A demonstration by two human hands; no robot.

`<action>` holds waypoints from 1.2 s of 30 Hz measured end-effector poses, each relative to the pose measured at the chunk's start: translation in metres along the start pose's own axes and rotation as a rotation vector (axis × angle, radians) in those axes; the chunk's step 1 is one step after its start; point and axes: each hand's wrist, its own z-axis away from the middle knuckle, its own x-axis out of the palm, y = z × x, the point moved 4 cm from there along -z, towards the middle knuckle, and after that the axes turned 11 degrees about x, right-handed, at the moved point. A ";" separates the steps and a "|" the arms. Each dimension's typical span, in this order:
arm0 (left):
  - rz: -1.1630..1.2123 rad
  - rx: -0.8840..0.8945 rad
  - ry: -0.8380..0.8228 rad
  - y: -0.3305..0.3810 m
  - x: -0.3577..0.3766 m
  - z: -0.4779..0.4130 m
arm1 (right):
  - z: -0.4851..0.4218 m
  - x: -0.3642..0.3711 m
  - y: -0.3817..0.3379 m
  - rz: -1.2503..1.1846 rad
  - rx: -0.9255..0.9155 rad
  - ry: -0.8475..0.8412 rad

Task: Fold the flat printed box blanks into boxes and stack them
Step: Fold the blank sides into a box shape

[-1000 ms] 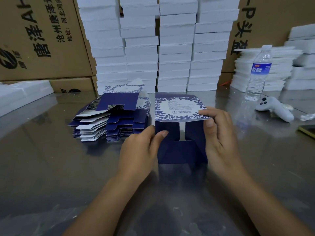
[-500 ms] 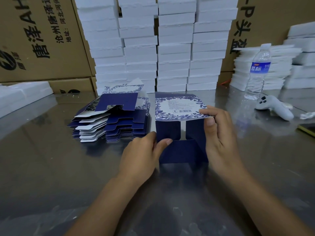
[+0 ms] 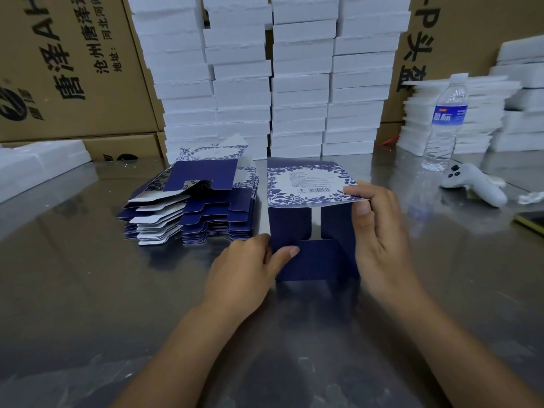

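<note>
Two hands are in view: one left hand point(image 3: 244, 269) and one right hand point(image 3: 379, 231). One part-folded box point(image 3: 309, 260) lies between them. To its left is one pile of flat blanks point(image 3: 206, 213), in two side-by-side rows (the sheets lie too close to count). Four columns of white foam blocks point(image 3: 300, 92) stand far centre. At the right are one water bottle point(image 3: 446, 122) and one white controller point(image 3: 474, 184). At least three cardboard cartons show: an upper carton point(image 3: 67, 69) and a lower carton point(image 3: 123, 148) far left, and one right carton point(image 3: 459, 33) far right. There is one metal table point(image 3: 88, 290).
</note>
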 end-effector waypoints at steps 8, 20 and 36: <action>-0.024 0.015 0.002 0.003 -0.001 -0.001 | 0.000 0.000 0.000 -0.004 0.009 -0.006; -0.028 0.000 -0.091 -0.002 0.005 0.001 | 0.000 0.000 0.000 -0.004 0.014 -0.010; -0.029 0.012 -0.174 -0.006 0.005 0.001 | 0.000 -0.001 0.002 0.008 0.046 -0.031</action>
